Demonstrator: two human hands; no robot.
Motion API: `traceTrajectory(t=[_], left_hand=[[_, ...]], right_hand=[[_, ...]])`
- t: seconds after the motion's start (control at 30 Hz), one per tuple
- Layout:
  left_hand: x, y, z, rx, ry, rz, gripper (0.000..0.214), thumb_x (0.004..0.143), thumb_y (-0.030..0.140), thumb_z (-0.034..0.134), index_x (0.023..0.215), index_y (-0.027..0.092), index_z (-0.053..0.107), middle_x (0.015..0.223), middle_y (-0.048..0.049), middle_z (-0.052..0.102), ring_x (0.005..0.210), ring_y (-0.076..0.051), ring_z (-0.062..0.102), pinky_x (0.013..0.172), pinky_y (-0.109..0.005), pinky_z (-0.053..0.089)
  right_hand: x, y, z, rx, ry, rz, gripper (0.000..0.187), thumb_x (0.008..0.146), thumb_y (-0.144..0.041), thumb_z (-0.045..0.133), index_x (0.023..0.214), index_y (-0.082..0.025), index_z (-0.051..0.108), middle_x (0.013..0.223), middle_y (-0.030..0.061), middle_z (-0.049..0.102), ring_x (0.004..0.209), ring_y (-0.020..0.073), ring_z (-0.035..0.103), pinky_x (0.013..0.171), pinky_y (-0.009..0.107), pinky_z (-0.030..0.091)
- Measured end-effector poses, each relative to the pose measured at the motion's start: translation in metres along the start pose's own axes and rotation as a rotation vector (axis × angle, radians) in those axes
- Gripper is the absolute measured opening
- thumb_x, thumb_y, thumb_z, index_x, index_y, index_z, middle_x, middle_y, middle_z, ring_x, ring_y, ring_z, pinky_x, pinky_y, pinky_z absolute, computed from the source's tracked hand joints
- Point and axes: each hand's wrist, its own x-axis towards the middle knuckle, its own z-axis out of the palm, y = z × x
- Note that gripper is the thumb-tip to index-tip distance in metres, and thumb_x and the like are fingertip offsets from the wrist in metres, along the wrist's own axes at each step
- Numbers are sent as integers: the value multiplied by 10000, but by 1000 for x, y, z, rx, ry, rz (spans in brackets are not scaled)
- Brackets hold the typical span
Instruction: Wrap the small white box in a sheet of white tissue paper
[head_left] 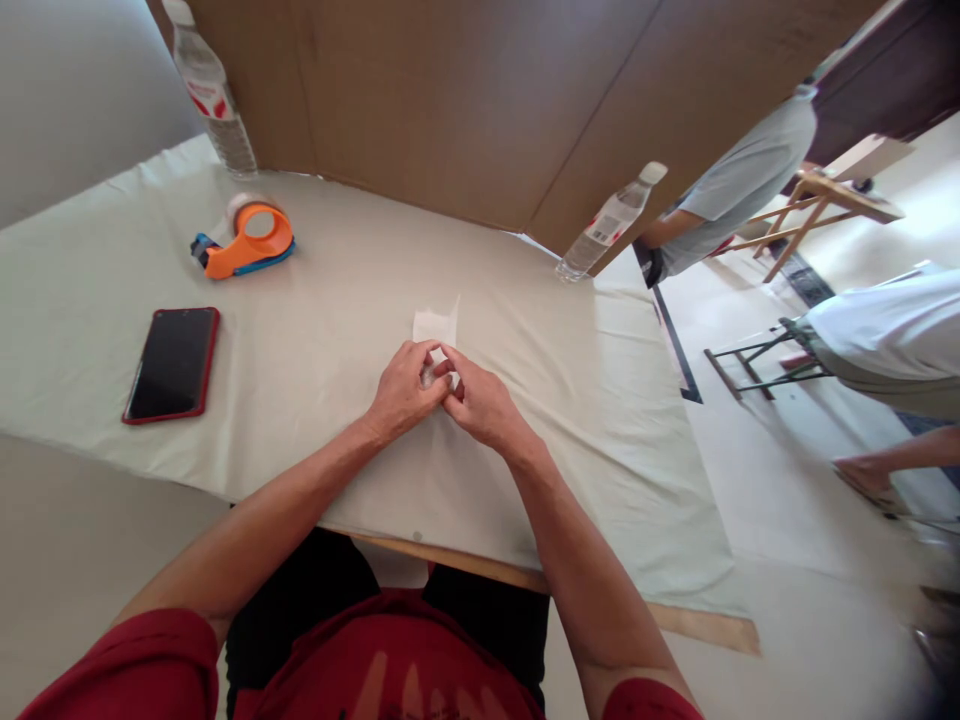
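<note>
My left hand (405,388) and my right hand (480,398) meet over the middle of the cloth-covered table (322,300), fingertips touching and fingers curled. Between them is a small, pale, partly clear thing (428,377), mostly hidden by the fingers, so its kind is not plain. Just beyond the fingertips, a thin white piece (435,326), like paper or film, lies on the cloth with one corner drawn to a point. Whether it joins what the fingers hold cannot be made out.
To the left are an orange tape dispenser (251,243) and a phone in a red case (172,365). Water bottles stand at the back left (214,100) and right (611,225) by a tall cardboard panel (420,110). Two people (750,185) are off to the right.
</note>
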Motion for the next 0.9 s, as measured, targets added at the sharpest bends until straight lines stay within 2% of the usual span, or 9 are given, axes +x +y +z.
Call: traceTrajectory(t=[0.1,0.17,0.23,0.3,0.37,0.53,0.67,0.73,0.9], left_hand=[[0,2,2,35,-10,13,381,805,152,584,1185,157,611,960,-55,614,758,-146,536,728,-297,504],[1,0,4,33,-9,19,395,790,136,583,1184,146,606,967,-59,611,762,-146,535,735,-297,502],[1,-2,6,29,-1,20,416,779,138,591,1195,141,598,965,-59,605,770,-150,537,741,-301,503],[2,-4,7,22,-4,18,428,775,142,594,1204,150,593,961,-55,598,776,-153,540,740,-300,505],[1,-4,8,19,-12,19,431,778,144,590,1209,160,592,961,-53,593,783,-156,546,738,-299,507],[-1,0,7,89,-6,60,408,807,151,568,1212,166,612,1018,-83,606,889,-191,585,804,-324,516],[-2,3,5,253,74,172,467,782,125,593,1242,195,632,1234,-125,605,1064,-254,570,942,-404,469],[-2,4,5,302,62,219,501,778,104,585,1269,195,630,1318,-128,601,1125,-279,552,965,-427,443],[-1,1,4,331,-15,247,371,828,134,549,1172,166,684,1151,-100,717,1066,-287,561,922,-430,448]], right_hand=[[1,3,-6,167,-90,-1,678,761,-132,534,1430,-231,485,1171,65,721,588,107,588,645,289,507],[1,10,-9,349,-75,26,633,775,-183,540,1405,-216,504,1174,72,717,565,92,593,620,282,528],[2,18,-11,459,77,74,524,802,-251,551,1323,-194,567,1140,76,719,595,98,617,641,294,551],[6,28,-11,451,253,126,403,822,-305,563,1197,-180,640,1061,67,727,622,109,620,667,305,557],[13,37,-9,373,310,150,315,822,-325,572,1076,-182,693,969,52,726,634,121,609,674,307,546],[34,52,3,199,245,39,218,831,-300,591,954,-217,750,932,53,720,752,159,623,764,315,518],[45,54,6,101,169,-2,210,854,-239,568,920,-244,767,869,43,706,813,182,621,813,319,494],[48,54,5,70,126,4,230,850,-213,558,917,-249,775,849,38,694,802,182,615,803,313,484],[52,57,1,108,49,-2,223,850,-235,564,866,-236,787,823,36,688,769,166,607,787,305,472]])
